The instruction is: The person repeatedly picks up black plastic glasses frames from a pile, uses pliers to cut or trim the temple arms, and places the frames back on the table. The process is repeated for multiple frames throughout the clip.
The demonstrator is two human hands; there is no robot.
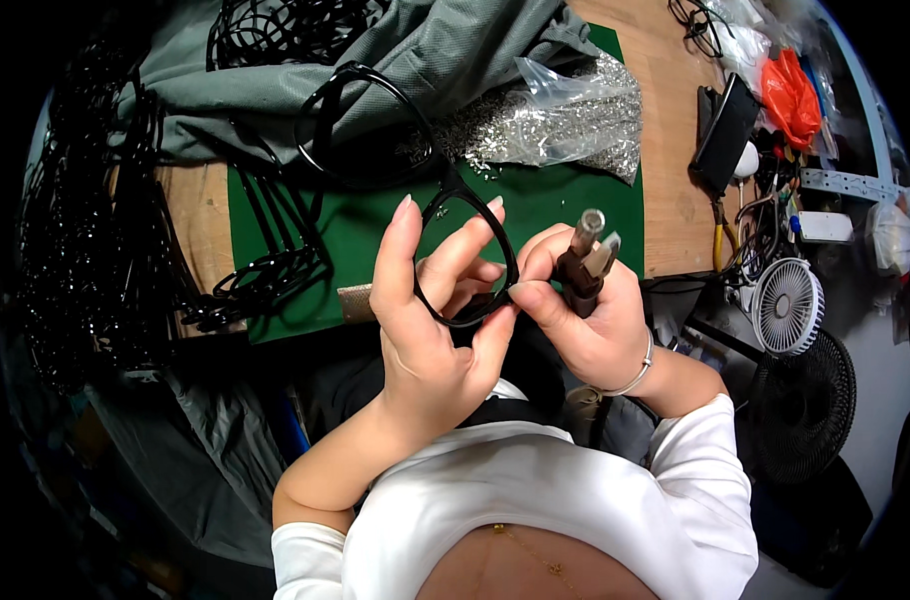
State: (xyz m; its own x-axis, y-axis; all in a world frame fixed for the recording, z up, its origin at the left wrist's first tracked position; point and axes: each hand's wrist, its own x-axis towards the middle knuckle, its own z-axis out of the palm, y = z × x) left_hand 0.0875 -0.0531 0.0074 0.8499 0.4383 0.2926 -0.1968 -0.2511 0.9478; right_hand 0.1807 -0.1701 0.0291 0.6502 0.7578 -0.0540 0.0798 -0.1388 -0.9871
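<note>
A black eyeglass frame (447, 178) with round rims is held up in front of me, tilted, its far rim over the grey cloth. My left hand (430, 345) grips the nearer rim, with some fingers behind and through its opening and the thumb at its lower edge. My right hand (607, 325) pinches that rim's lower right side between thumb and forefinger. In the same palm it holds a dark-handled hand tool (581, 290) with bare metal ends pointing up; whether it is one tool or two I cannot tell. Any small part between the right fingertips is hidden.
A green mat (365, 240) covers the wooden table. On it lie a plastic bag (560, 110) spilling small silvery pieces and a grey cloth (415, 45). Many black frames (95, 220) pile up at the left. A phone (725, 130), pliers (723, 235) and a white fan (787, 305) are at the right.
</note>
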